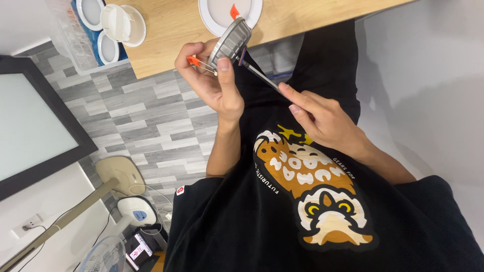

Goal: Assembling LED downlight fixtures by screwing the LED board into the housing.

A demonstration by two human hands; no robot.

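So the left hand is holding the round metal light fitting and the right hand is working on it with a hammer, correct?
Not quite. The left hand does hold the round metal light fitting, but the right hand holds a slim screwdriver, not a hammer, its tip at the fitting's edge. The head view shows this.

Materials and finishes, lamp fitting in hand and surroundings

Round lamp housing: ribbed grey metal, dull sheen, with thin bare wire spring clip tipped in glossy orange plastic. Screwdriver shaft: smooth polished steel. Tabletop: pale wood, matt, fine grain. White fittings on table: smooth plastic, semi-gloss; one flat round panel with matt white face. Shirt: black matt cotton cloth with slightly glossy printed owl. Floor: grey wood-look planks, matt.
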